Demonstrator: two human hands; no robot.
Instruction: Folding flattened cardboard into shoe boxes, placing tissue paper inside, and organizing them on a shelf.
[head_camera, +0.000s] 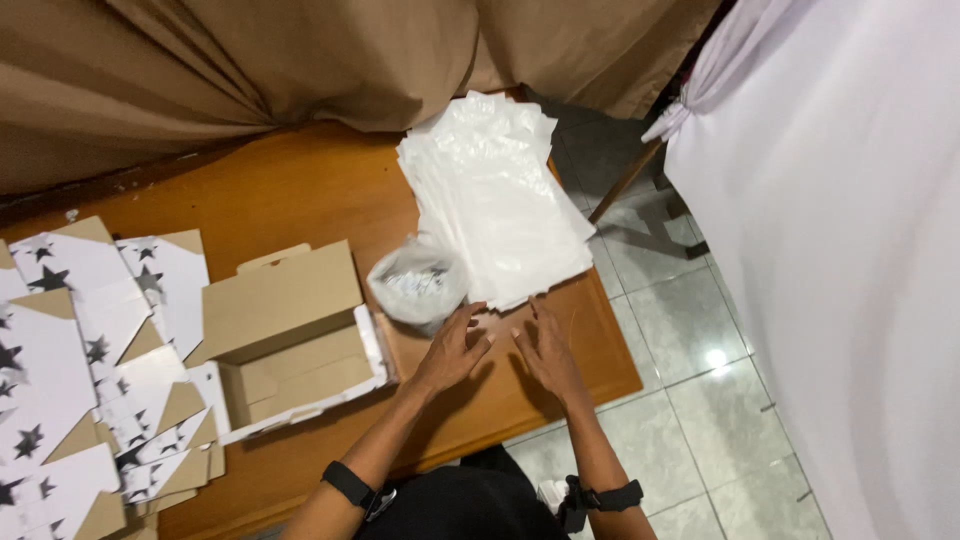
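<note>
flat white plastic bags (495, 195) in a loose, fanned pile.

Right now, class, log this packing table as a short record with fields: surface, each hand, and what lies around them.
Surface: brown wooden table
Left hand: open, flat on the table, fingers beside the stack's near edge
Right hand: open, fingertips at the stack's near edge
Stack: white translucent plastic bags
Beside left hand: clear bag of small items
Centre: open cardboard box
Far left: flat white star-printed box blanks
</note>
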